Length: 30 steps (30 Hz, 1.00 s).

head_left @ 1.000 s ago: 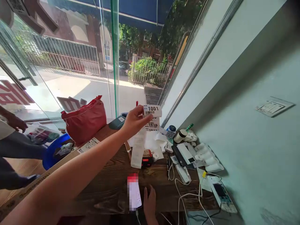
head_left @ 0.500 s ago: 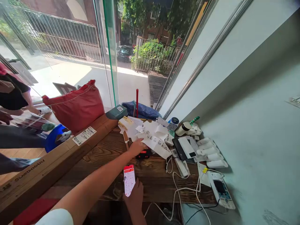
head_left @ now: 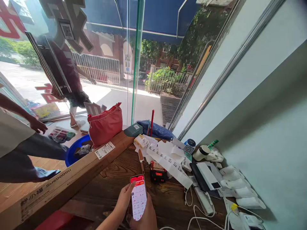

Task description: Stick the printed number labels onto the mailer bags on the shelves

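A smartphone (head_left: 139, 203) with a lit red-and-white screen is held upright near the table's front edge. My right hand (head_left: 149, 213) is wrapped round its lower right side. At the phone's upper left edge, my left hand (head_left: 124, 197) grips it with the thumb on the screen. Just beyond the phone lies a knife (head_left: 141, 158) with a brown blade or cover. A black-and-red battery pack (head_left: 158, 172) is to its right. Behind these, a long printed paper strip (head_left: 165, 157) stretches over other white sheets.
A long cardboard box (head_left: 72, 171) runs along the left, with a red bag (head_left: 105, 124) and a blue bin (head_left: 70, 153) beyond. White rolls (head_left: 242, 188), a cream-lidded bottle (head_left: 201, 153) and white cables (head_left: 196, 209) are on the right. One person (head_left: 14, 137) stands left; another (head_left: 67, 70) is outside the glass.
My left hand has come back from the papers to the phone. The phone is raised in my right hand. The view has tilted up and left, and a person now shows outside.
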Available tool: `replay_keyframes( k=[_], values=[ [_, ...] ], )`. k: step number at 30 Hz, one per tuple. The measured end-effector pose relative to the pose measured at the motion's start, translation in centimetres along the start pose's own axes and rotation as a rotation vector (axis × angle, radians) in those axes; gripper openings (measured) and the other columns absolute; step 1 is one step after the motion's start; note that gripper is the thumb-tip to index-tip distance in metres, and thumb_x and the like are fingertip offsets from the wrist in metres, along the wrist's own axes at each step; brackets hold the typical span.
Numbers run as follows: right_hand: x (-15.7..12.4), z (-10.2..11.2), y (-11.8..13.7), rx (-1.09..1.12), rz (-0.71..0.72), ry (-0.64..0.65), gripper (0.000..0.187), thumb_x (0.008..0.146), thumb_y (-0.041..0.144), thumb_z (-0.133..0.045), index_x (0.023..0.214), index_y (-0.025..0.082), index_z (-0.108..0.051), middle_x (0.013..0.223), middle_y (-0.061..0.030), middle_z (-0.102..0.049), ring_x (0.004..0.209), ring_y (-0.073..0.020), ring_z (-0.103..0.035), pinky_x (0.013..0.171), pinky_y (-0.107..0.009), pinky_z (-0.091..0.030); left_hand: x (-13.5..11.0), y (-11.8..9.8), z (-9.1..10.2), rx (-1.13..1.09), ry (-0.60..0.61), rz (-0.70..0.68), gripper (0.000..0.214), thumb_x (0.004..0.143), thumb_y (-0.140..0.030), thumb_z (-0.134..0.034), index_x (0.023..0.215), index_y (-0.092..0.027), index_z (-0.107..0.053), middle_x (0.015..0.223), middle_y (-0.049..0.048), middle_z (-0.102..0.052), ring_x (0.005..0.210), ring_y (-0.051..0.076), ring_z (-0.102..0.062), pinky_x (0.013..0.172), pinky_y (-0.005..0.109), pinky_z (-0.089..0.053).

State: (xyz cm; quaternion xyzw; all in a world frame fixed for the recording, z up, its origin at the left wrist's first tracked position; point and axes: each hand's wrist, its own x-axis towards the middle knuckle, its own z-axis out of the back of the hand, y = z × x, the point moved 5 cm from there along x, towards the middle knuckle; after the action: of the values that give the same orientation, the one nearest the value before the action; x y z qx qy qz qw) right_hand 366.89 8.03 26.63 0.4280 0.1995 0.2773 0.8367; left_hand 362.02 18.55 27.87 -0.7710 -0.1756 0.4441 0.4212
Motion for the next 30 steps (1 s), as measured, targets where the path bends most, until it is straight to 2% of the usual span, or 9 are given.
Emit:
replay_keyframes(
  k=[6,9,11,14,16,19,22,26,30],
  values=[
    [0.1,0.3,3.4,0.028,0.08,-0.035,0.085,0.041,0.011,-0.057,0.125,0.011,-0.04,0.115,-0.0187,-0.062,0.103,-0.0357,-0.061,0.085,-0.04,-0.049,-0.8,-2.6,1.6,-0.111,-0.078,-0.072,0.053,0.046,-0.064,-0.075,0.051,-0.014,-0.058,0.048,0.0027,-0.058,0.046,0.015,-0.05,0.049,0.026,-0.034],
    [0.0,0.2,4.4,0.242,0.086,-0.003,0.073,0.045,0.015,-0.062,0.116,0.016,-0.045,0.101,-0.0137,-0.067,0.09,-0.0318,-0.065,0.077,-0.039,-0.051,-3.4,-2.4,0.6,-0.291,0.094,0.056,0.054,0.05,-0.066,-0.072,0.066,-0.015,-0.065,0.067,0.0065,-0.068,0.066,0.022,-0.061,0.059,0.028,-0.042],
    [0.0,0.3,4.5,0.418,0.058,0.019,0.068,0.046,0.02,-0.068,0.111,0.018,-0.047,0.095,-0.0118,-0.069,0.084,-0.0302,-0.066,0.074,-0.039,-0.052,-5.7,-2.5,-0.2,-0.404,0.246,0.115,0.061,0.05,-0.063,-0.074,0.089,-0.017,-0.066,0.086,0.0071,-0.07,0.084,0.025,-0.063,0.066,0.029,-0.045],
    [-0.1,1.0,4.5,0.688,-0.02,0.052,0.07,0.043,0.03,-0.079,0.107,0.018,-0.052,0.096,-0.0114,-0.069,0.086,-0.0307,-0.066,0.074,-0.041,-0.053,-8.4,-3.0,-0.4,-0.433,0.37,0.11,0.086,0.054,-0.057,-0.075,0.129,-0.027,-0.044,0.114,0.0066,-0.064,0.099,0.028,-0.059,0.07,0.031,-0.046],
    [-0.3,1.6,4.8,0.875,-0.108,0.108,0.068,0.047,0.043,-0.081,0.106,0.019,-0.056,0.098,-0.0106,-0.07,0.092,-0.0306,-0.065,0.078,-0.041,-0.052,-9.4,-3.2,-0.4,-0.424,0.451,0.136,0.096,0.06,-0.048,-0.072,0.141,-0.033,-0.022,0.126,0.007,-0.057,0.103,0.029,-0.057,0.072,0.035,-0.048],
    [-0.9,2.6,6.3,1.091,-0.266,0.245,0.064,0.057,0.058,-0.073,0.105,0.018,-0.058,0.098,-0.0093,-0.071,0.096,-0.0293,-0.065,0.082,-0.042,-0.051,-9.9,-3.6,-0.3,-0.385,0.549,0.162,0.098,0.064,-0.032,-0.062,0.144,-0.037,-0.005,0.129,0.0088,-0.053,0.096,0.03,-0.059,0.069,0.042,-0.05],
    [-1.3,3.5,8.0,1.166,-0.355,0.343,0.067,0.056,0.064,-0.072,0.102,0.015,-0.06,0.097,-0.0095,-0.072,0.097,-0.0297,-0.065,0.081,-0.04,-0.052,-10.2,-3.9,-0.2,-0.315,0.562,0.146,0.104,0.06,-0.016,-0.053,0.144,-0.038,0.003,0.116,0.0075,-0.058,0.087,0.027,-0.061,0.068,0.043,-0.051],
    [-1.7,4.6,9.3,1.145,-0.294,0.38,0.065,0.06,0.06,-0.07,0.107,0.016,-0.059,0.103,-0.0086,-0.071,0.098,-0.0288,-0.064,0.078,-0.039,-0.052,-11.0,-4.4,-0.4,-0.298,0.561,0.128,0.11,0.056,-0.01,-0.049,0.143,-0.039,0.011,0.108,0.0051,-0.061,0.083,0.025,-0.061,0.07,0.044,-0.051],
    [-1.9,4.7,9.6,1.115,-0.208,0.368,0.06,0.06,0.053,-0.071,0.108,0.018,-0.059,0.104,-0.0076,-0.071,0.095,-0.0273,-0.065,0.079,-0.039,-0.052,-11.1,-4.0,0.0,-0.323,0.512,0.119,0.105,0.061,-0.013,-0.049,0.143,-0.039,0.011,0.117,0.0074,-0.058,0.083,0.025,-0.061,0.068,0.043,-0.051]
  ],
)
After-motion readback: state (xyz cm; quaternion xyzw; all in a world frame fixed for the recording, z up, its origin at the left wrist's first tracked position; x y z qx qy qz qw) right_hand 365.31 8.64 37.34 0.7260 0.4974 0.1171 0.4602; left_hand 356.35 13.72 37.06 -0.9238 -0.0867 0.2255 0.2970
